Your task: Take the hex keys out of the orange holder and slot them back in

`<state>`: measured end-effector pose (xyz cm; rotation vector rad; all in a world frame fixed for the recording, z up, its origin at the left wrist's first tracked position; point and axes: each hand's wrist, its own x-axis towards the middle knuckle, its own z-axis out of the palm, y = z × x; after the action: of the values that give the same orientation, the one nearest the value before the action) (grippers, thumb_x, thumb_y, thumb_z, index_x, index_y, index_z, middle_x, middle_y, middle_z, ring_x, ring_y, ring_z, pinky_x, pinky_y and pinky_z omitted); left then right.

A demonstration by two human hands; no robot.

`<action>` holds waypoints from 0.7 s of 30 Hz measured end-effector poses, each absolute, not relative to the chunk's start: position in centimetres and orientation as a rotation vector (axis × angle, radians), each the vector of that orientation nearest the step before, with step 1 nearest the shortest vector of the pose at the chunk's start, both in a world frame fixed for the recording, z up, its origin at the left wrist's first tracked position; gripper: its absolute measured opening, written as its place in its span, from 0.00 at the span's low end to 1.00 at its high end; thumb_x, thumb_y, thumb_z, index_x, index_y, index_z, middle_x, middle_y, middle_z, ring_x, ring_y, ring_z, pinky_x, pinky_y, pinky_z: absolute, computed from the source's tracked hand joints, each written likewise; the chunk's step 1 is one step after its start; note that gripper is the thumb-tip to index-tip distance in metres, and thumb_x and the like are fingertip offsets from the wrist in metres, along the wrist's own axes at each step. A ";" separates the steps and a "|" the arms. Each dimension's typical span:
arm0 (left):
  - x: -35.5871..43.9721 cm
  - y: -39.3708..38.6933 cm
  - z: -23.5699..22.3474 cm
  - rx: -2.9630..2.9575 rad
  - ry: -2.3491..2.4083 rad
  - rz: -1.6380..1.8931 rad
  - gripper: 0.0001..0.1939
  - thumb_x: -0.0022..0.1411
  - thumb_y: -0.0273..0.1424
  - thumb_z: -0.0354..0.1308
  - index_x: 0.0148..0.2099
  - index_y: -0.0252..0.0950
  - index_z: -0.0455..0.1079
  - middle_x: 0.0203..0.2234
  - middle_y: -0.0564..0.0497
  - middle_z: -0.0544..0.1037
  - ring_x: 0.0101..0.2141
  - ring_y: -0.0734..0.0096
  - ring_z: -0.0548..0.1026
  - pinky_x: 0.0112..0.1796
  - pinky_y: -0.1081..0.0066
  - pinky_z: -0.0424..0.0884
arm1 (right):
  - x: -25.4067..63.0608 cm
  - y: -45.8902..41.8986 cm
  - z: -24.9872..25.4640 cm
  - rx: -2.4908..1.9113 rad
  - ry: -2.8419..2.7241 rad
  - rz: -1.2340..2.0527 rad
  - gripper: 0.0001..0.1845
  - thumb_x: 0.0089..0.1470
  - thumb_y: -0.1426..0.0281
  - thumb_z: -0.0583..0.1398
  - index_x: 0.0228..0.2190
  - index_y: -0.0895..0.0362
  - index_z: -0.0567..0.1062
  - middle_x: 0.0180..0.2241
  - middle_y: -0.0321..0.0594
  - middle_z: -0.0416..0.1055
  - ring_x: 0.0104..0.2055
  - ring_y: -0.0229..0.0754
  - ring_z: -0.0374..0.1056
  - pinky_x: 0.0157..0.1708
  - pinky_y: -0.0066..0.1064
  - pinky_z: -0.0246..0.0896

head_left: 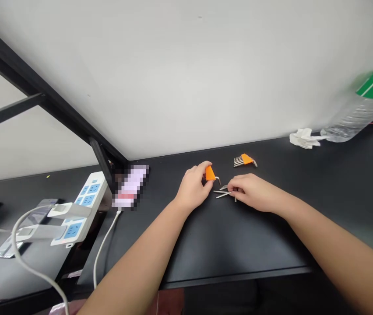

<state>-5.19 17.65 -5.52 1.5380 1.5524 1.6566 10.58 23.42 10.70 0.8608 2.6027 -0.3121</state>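
Here, the left hand [193, 187] pinches an orange hex key holder [210, 173] between thumb and fingers, with a bent hex key [218, 180] sticking out at its right side. The right hand [251, 191] reaches in from the right, its fingertips drawn narrowly together on a few loose hex keys [222, 194] that lie partly crossed on the black table [212, 240]; whether it grips one, I cannot tell. Farther back, a filled orange hex key set [247, 159] rests on the table, beyond both hands. At the far right, a crumpled white tissue [304, 138] lies beside a clear plastic bottle [350, 117]; to the left, a phone [131, 186] lies near a white power strip [89, 192]
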 end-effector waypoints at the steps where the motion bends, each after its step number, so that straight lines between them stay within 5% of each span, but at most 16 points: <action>1: -5.2 17.6 -5.5 1.542 1.554 1.654 0.22 0.62 0.27 0.60 0.58 0.41 0.66 0.36 0.51 0.77 0.38 0.65 0.76 0.45 0.63 0.73 | 10.6 23.4 10.7 0.862 2.604 -0.322 0.08 0.61 0.74 0.56 0.30 0.55 0.74 0.34 0.38 0.73 0.32 0.38 0.67 0.33 0.30 0.60; 21: -5.2 17.6 -5.5 1.538 1.582 1.620 0.22 0.62 0.28 0.61 0.58 0.42 0.66 0.37 0.52 0.77 0.37 0.67 0.75 0.44 0.65 0.73 | 11.1 23.6 9.8 0.936 2.543 0.119 0.12 0.64 0.73 0.53 0.33 0.55 0.76 0.36 0.39 0.71 0.35 0.39 0.69 0.31 0.30 0.55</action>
<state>-5.16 17.62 -5.45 1.5377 1.5820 1.6203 11.06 23.61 9.85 0.9365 2.5435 0.1187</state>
